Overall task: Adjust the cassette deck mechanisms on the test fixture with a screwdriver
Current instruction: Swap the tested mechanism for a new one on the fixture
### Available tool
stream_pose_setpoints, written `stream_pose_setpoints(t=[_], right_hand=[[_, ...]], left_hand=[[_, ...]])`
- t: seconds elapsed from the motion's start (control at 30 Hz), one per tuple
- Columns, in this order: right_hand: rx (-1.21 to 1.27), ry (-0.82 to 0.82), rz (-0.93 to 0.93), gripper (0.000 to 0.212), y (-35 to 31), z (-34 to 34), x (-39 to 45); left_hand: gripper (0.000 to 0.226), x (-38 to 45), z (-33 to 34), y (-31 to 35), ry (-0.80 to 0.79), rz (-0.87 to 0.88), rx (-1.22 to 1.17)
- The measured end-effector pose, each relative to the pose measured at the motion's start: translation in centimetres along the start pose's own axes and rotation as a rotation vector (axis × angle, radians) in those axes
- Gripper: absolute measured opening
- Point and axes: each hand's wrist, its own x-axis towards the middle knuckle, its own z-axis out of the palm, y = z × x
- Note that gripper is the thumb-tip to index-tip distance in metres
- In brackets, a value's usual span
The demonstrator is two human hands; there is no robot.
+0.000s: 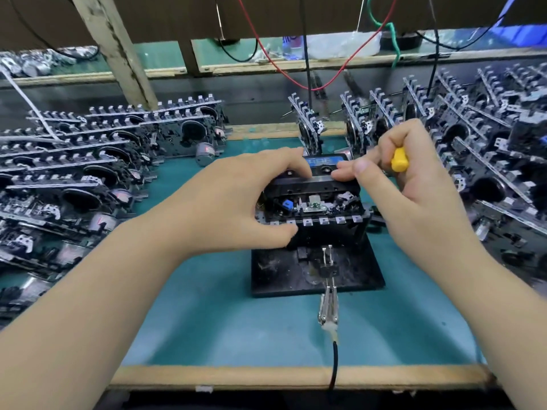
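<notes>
A black cassette deck mechanism (pixel 310 207) sits on the black test fixture (pixel 349 270) at the middle of the bench, with a cassette tape (pixel 324 164) lying in its top. My left hand (pixel 245 199) grips the mechanism's left side, fingers on the cassette's left end and thumb at the front key row. My right hand (pixel 414 179) holds a yellow-handled screwdriver (pixel 399 159) curled in its palm, while its forefinger and thumb touch the cassette's right end. The screwdriver's blade is hidden.
Stacks of cassette mechanisms (pixel 88 161) fill the bench at the left, and more mechanisms (pixel 479 137) stand in rows at the right. A metal clip on a black cable (pixel 328 306) lies across the fixture's front edge. Red, black and green wires (pixel 299 78) hang behind.
</notes>
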Motion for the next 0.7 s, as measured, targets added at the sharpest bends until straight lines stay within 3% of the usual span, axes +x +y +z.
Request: stream_pose_setpoints(t=[0.1, 0.33, 0.4, 0.53, 0.7], right_hand=[[0.03, 0.016, 0.0, 0.019, 0.2, 0.2, -0.4], [0.107, 0.036, -0.011, 0.02, 0.5, 0.7, -1.3], [0.093, 0.032, -0.021, 0.02, 0.5, 0.8, -1.6], [0.062, 0.022, -0.031, 0.02, 0.5, 0.7, -2.0], [0.063, 0.023, -0.026, 0.021, 0.5, 0.7, -2.2]], left_hand=[[0.064, -0.1, 0.0, 0.2, 0.053, -0.018, 0.003], [0.046, -1.1, 2.2, -0.4, 0.122, 0.03, -0.022], [0.055, -2.0, 3.3, -0.7, 0.182, 0.009, 0.032], [0.095, -3.2, 5.3, 0.2, 0.274, -0.028, 0.059], [0.07, -2.1, 7.8, 1.7, 0.478, -0.169, -0.272]])
